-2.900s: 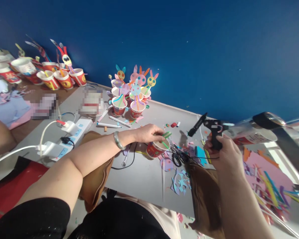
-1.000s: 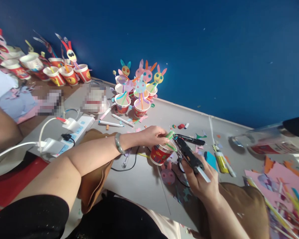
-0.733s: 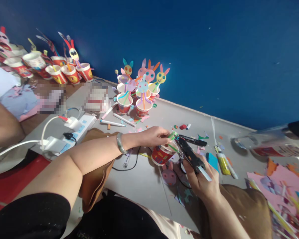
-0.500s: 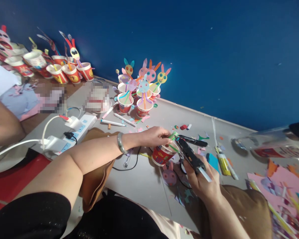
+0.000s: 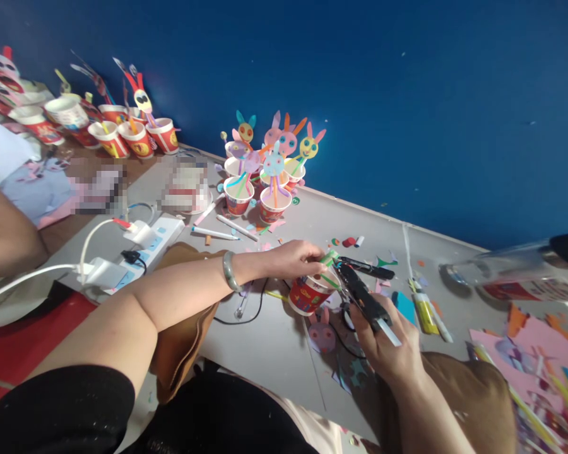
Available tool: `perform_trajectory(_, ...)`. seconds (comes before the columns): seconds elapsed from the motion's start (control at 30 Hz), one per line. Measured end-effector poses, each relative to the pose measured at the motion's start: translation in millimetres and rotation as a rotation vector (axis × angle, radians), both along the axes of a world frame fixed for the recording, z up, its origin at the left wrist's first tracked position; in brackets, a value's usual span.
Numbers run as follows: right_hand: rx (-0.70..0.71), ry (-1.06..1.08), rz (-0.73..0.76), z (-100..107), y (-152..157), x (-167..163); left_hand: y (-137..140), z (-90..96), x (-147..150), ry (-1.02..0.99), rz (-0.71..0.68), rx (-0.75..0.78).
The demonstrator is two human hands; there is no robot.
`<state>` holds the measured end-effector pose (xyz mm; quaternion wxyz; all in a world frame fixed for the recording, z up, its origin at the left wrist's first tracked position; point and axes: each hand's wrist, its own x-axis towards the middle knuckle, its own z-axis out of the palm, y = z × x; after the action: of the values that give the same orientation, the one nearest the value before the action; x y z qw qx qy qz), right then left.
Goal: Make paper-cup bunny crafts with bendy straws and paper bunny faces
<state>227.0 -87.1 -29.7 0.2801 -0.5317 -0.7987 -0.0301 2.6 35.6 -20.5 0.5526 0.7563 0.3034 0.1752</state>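
My right hand (image 5: 395, 343) is wrapped round a black hot glue gun (image 5: 364, 299), with a pale glue stick poking out of its back end. The gun's nozzle points at green strips (image 5: 330, 260) over the rim of a red paper cup (image 5: 307, 295). Fingers closed, my left hand (image 5: 298, 258) pinches the green strips at the cup's mouth. Just beyond the gun lies a black pen-like tool (image 5: 368, 268). On the table below the cup rests a purple paper rabbit head (image 5: 322, 335).
Several cups with paper rabbits (image 5: 275, 205) stand by the blue wall. A white power strip (image 5: 163, 236) with cables lies left, near another person's arm (image 5: 9, 214). Markers (image 5: 215, 234), a yellow glue tube (image 5: 426, 312), a clear bottle (image 5: 515, 271) and paper scraps surround the work.
Almost nothing differs. Both hands, the glue gun and the cup hold nearly the same positions.
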Motion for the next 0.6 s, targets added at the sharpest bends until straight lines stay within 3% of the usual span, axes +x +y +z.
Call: perform_trajectory(0.6, 0.006, -0.019, 0.019, 0.3, -1.5, 2.0, -0.3, -0.7, 0.8, -0.018, 0.000, -0.035)
